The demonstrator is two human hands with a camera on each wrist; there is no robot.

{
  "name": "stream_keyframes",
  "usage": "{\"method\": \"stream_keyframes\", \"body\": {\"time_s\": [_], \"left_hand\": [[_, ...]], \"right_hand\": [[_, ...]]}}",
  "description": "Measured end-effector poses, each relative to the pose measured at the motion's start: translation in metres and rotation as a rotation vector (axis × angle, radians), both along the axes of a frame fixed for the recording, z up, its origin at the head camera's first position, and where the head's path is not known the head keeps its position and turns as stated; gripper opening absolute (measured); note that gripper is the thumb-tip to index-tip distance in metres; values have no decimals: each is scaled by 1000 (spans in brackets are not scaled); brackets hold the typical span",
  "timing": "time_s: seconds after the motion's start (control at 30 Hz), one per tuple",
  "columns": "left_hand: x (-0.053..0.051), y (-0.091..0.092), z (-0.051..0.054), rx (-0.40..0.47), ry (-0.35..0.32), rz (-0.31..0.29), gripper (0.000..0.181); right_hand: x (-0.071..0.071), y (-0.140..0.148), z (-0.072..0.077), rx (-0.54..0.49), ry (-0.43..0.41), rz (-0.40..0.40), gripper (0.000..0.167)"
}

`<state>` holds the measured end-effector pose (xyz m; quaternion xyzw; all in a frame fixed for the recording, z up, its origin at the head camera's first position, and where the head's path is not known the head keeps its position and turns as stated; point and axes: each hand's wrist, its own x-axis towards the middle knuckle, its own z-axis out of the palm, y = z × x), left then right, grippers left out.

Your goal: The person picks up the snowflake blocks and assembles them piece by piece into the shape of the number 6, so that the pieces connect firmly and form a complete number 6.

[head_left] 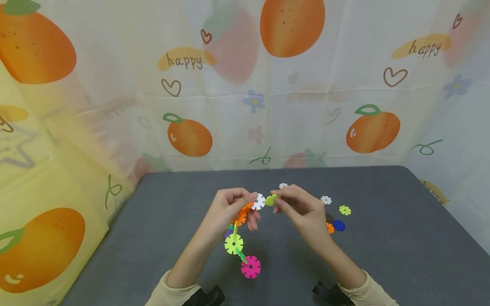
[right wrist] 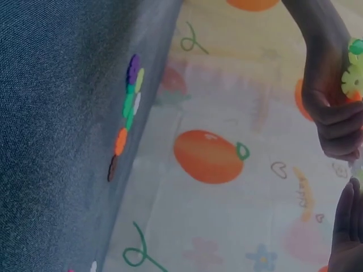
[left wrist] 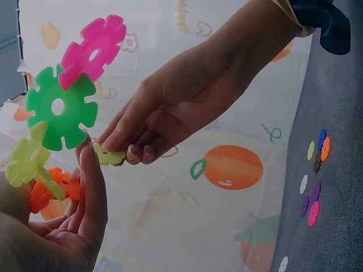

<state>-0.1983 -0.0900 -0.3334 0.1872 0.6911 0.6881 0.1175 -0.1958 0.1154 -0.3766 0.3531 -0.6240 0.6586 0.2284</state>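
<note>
My left hand [head_left: 234,207] pinches a white notched disc [head_left: 259,202] at the upper end of a chain of interlocking plastic discs. From there the chain runs through an orange disc [head_left: 240,218], a yellow-green disc [head_left: 234,244] and a green disc [left wrist: 61,107] to a pink disc [head_left: 250,267], which hangs lowest in the head view. Between thumb and fingers, my right hand [head_left: 308,210] holds another yellow-green disc [head_left: 271,200]. Its edge is right beside the white disc; whether their slots interlock I cannot tell.
On the grey table [head_left: 164,238] loose discs lie to the right: white [head_left: 326,199], yellow-green [head_left: 345,210], blue [head_left: 338,225] and orange [head_left: 330,228]. Another white disc [head_left: 283,185] lies behind my right hand. Purple discs [head_left: 228,233] show past my left forearm. A printed curtain [head_left: 229,127] hangs behind.
</note>
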Motion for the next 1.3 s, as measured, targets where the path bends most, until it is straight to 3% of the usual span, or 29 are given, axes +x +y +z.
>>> {"method": "stream_keyframes", "body": {"time_s": [0.47, 0.73, 0.83, 0.97, 1.03, 1.1, 1.2, 1.3], "left_hand": [[1, 0, 0, -4, 5, 10, 28], [-4, -1, -4, -48, -4, 1, 30], [-14, -3, -8, -56, -28, 10, 29], [-29, -9, -17, -38, -68, 39, 27], [-35, -11, -21, -24, -96, 45, 27], [-39, -13, -25, -15, -111, 35, 27], [-43, -14, -30, -13, -142, 11, 27], [-44, -14, -33, -10, -139, -18, 30]], "right_hand": [[1, -4, -4, 4, 49, 30, 22], [0, -11, -8, 26, 144, -8, 27], [-4, -12, -13, 41, 65, -46, 24], [-15, -12, -25, 83, -183, -101, 19], [-23, -14, -33, 175, -323, -140, 21], [-33, -18, -43, 383, -396, -160, 23], [-46, -27, -57, 784, -324, -102, 24], [-53, -36, -63, 1056, -218, 1, 40]]}}
